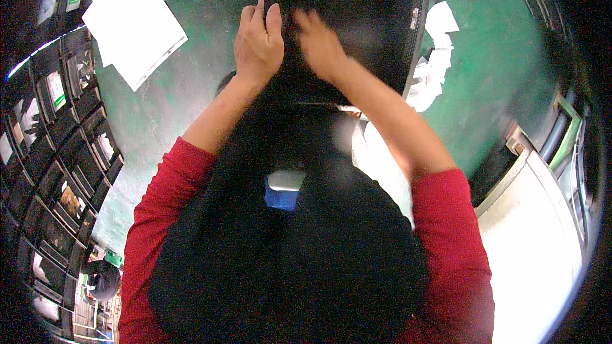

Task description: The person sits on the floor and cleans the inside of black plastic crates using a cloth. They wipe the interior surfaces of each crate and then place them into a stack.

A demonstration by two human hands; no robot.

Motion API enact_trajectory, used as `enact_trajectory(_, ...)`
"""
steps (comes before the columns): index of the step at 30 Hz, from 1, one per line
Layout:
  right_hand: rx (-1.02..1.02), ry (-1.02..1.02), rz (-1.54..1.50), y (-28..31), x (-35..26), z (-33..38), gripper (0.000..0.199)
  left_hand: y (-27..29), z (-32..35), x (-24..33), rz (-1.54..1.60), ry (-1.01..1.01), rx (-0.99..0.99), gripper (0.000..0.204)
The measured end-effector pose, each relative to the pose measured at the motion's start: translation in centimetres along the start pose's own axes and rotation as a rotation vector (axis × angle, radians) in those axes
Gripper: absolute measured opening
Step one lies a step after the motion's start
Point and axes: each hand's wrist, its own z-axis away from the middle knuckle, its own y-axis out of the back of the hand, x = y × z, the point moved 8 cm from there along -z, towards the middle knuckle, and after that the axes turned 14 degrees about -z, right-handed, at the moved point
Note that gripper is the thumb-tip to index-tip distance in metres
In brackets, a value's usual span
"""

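A large black plastic crate (366,32) lies before me at the top of the view, with small holes along its right side. My left hand (258,48) grips the crate's left edge, thumb on one side and fingers on the other. My right hand (319,44) is over the dark inside of the crate, close to that left edge. Its fingers are smeared by motion, and I cannot make out whether they hold anything.
White sheets (137,28) lie on the green floor (197,0) to the left. Crumpled white papers (438,57) lie right of the crate. Black racks of bins (60,127) line the left side. A pale curved panel (532,236) stands at the lower right.
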Motion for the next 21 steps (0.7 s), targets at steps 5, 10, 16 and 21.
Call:
enact_trajectory(5, -0.334, 0.161, 0.213, -0.8, 0.8, 1.4, 0.031, -0.4, 0.2, -0.3, -0.041, 0.024, -0.053, 0.048)
enact_trajectory(10, 0.263, -0.284, -0.073, 10.0, 5.1, -9.5, 0.035, -0.1, 0.0, -0.1, -0.025, 0.013, 0.000, 0.049)
enact_trajectory(16, 0.129, 0.046, 0.199, 5.3, 1.8, -0.9, 0.030, 0.0, 0.5, -0.2, -0.027, -0.031, 0.050, 0.049)
enact_trajectory(21, -0.432, -0.206, 0.302, 3.6, 5.3, 6.5, 0.022, -0.8, -5.3, 1.3, -0.151, -0.175, -0.135, 0.054)
